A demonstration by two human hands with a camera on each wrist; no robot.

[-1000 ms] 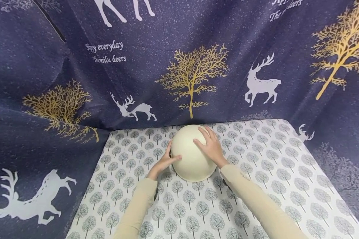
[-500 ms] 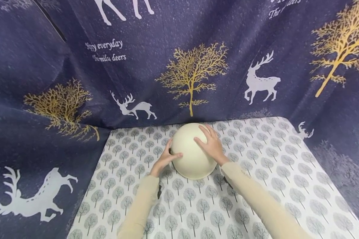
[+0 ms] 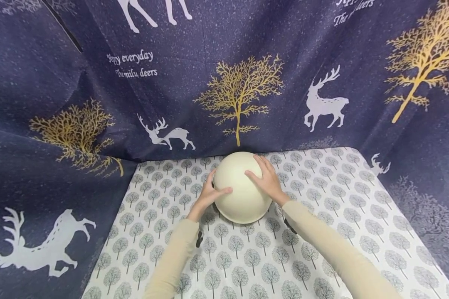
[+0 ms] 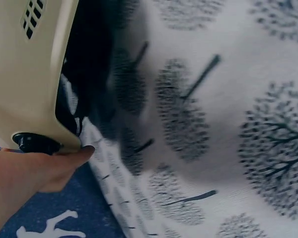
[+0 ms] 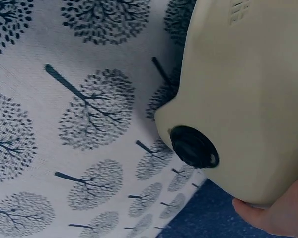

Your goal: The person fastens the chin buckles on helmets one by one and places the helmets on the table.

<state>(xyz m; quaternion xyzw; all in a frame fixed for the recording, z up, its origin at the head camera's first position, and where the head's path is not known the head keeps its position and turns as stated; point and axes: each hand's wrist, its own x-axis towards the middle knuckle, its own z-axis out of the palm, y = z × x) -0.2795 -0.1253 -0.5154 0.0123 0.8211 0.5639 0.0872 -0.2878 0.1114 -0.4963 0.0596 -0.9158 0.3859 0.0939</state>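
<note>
In the head view, a cream helmet (image 3: 239, 187) with a smooth rounded shell sits dome up at the far part of the table. Its left side is gripped by my left hand (image 3: 208, 195), thumb lying on the shell. My right hand (image 3: 270, 183) holds the upper right side with spread, curved fingers. Black round knobs show near the lower rim, one in the left wrist view (image 4: 37, 143) and another knob (image 5: 193, 147) in the right wrist view. Slotted vents (image 4: 33, 19) are higher up. The helmet's interior is dark and mostly hidden.
A white cloth printed with grey trees (image 3: 243, 265) covers the table. Directly behind it hangs a dark blue curtain (image 3: 179, 95) with deer and golden trees, which also runs along the left and right sides.
The helmet has shifted slightly away from me, with both hands still on it. My right hand's fingers have slid a little to the right over the shell.
</note>
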